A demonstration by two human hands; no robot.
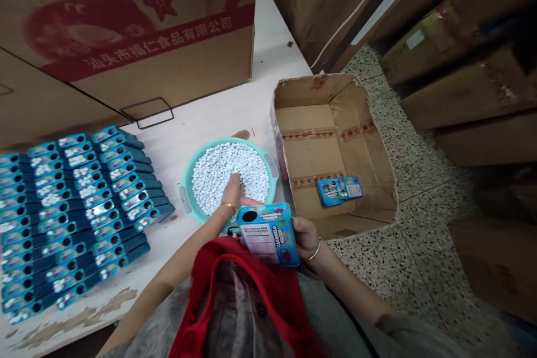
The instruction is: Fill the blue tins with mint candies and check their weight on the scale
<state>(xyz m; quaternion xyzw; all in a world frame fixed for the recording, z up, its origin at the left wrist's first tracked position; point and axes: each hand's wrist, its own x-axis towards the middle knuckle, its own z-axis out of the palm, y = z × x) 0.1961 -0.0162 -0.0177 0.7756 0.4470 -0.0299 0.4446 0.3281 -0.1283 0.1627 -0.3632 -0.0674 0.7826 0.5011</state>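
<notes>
My left hand [232, 190], with a gold bracelet at its wrist, reaches into small white candies [210, 173] that fill a round turquoise basin [183, 201]. Its fingertips are buried among the candies, so their grip is hidden. My right hand [306, 238] is closed around a blue candy box [268, 235], close to my body and just in front of the basin. The box is printed "Caramelo Macizo" and has a dark round hole at one upper corner. Fingers show past its upper edge; the rest are behind it.
Rows of blue candy boxes [100, 207] lie on the white table [168, 291] at left. A large printed carton [126, 22] stands behind. To the right, an open cardboard box [310, 145] holds a few flat blue packs [331, 191]. Stacked cartons [465, 84] line the speckled floor [423, 235].
</notes>
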